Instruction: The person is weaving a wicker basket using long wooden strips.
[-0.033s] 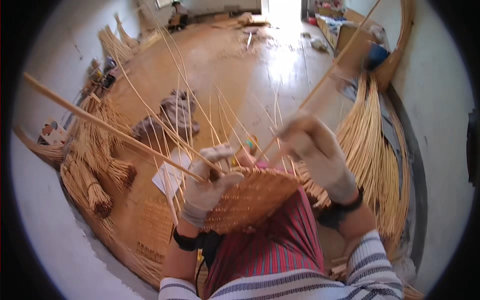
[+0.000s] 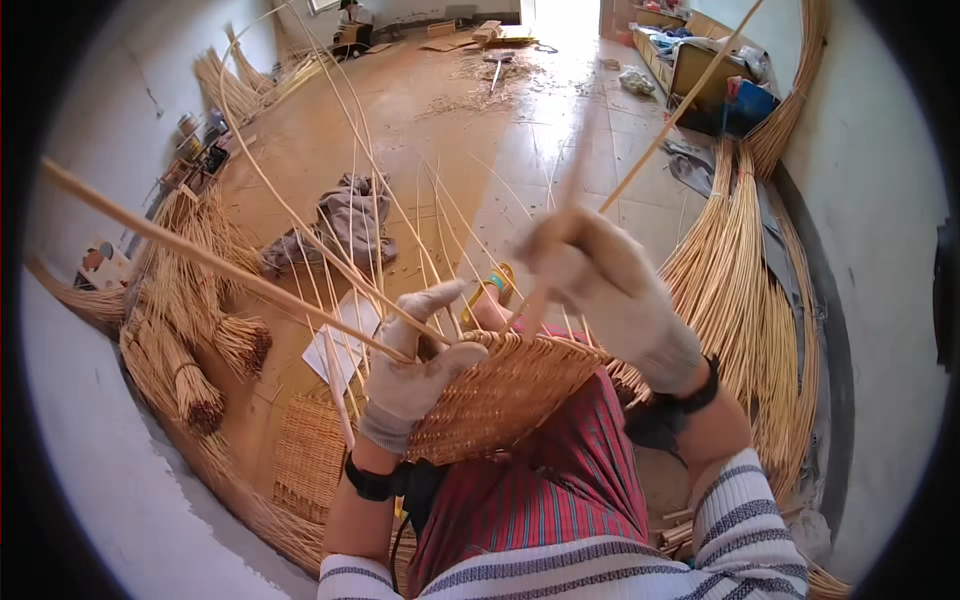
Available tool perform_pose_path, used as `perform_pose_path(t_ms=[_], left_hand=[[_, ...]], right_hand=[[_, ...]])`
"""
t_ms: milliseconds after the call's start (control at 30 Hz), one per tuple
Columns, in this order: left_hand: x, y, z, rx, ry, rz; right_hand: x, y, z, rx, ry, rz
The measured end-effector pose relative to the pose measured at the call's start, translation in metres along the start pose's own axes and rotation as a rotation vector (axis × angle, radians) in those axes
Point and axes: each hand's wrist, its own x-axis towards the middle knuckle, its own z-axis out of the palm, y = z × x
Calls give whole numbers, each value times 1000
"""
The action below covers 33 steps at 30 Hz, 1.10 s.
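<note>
A woven wicker panel point(image 2: 500, 400) slants across my lap, with long upright wicker rods point(image 2: 375, 155) fanning out from its far edge. At the panel's left corner, my gloved left hand point(image 2: 410, 375) is closed on its rim, thumb on the near face. A thick rod point(image 2: 200, 255) passes by that hand toward the far left. Over the right part of the rim, my gloved right hand point(image 2: 610, 285) is closed round a slim stick-like thing point(image 2: 575, 175), smeared by motion. Another long rod point(image 2: 690, 100) rises behind that hand to the upper right.
Bundles of wicker rods lie at the left point(image 2: 180, 350) and right point(image 2: 745, 300). A flat woven piece point(image 2: 308, 450) lies on the floor at lower left, near white paper point(image 2: 340, 345). Beyond are a crumpled grey cloth point(image 2: 345, 225) and a sandalled foot point(image 2: 492, 300). A person point(image 2: 355, 25) sits far back.
My right hand has moved left and slightly down, closer over the rim, and the stick in it now stands steeply. My left hand and the panel hold nearly still.
</note>
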Motion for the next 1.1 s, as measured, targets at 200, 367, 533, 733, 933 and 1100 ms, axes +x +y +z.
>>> perform_pose_path(t_ms=[200,367,533,733,933,1100], left_hand=[[-4,4,0,-156,3,-10],[-1,1,-2,-237,-11,-76],[4,8,0,-268,-44,-101],[4,4,-2,-188,-83,-46],[11,20,-5,-39,-151,-103],[14,33,-1,43,-114,-91]], right_hand=[[89,50,35,-150,-102,201],[91,72,32,-76,-231,361],[96,92,27,-124,-231,335],[92,79,26,-119,-262,399],[95,86,17,-168,-327,371],[98,96,15,-204,-337,338]])
